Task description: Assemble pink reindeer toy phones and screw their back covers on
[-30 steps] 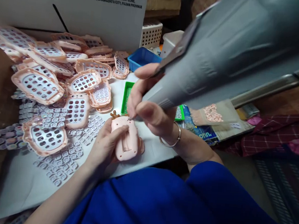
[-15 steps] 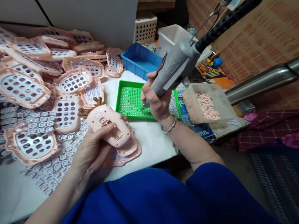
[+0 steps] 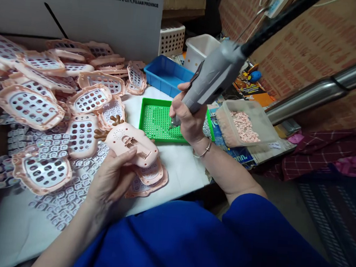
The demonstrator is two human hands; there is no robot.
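Note:
Tilted in my left hand [image 3: 113, 177] is a pink plastic toy casing [image 3: 132, 144] with brown antlers, its back facing up to show a battery compartment and screw holes. The thumb lies along the compartment; the other fingers are under the casing. My right hand [image 3: 190, 118] is wrapped round a grey electric screwdriver [image 3: 211, 76], whose cable runs up to the right. Its tip points down over the green perforated tray [image 3: 157, 121], which has small silver screws [image 3: 208, 129] at its right end. Beneath the held casing lie pink panel pieces [image 3: 151, 176].
Pink casing halves [image 3: 30, 107] are heaped on the left, with sheets of small printed keys [image 3: 68, 199] below them. A blue bin [image 3: 168, 75] stands behind the tray. On the right are a clear tub [image 3: 246, 122] of small pink parts and a metal pipe [image 3: 310, 98].
The casing has turned slightly in my left hand, so its battery compartment shows more clearly. My right hand and the screwdriver have barely moved. The whole view has shifted a little.

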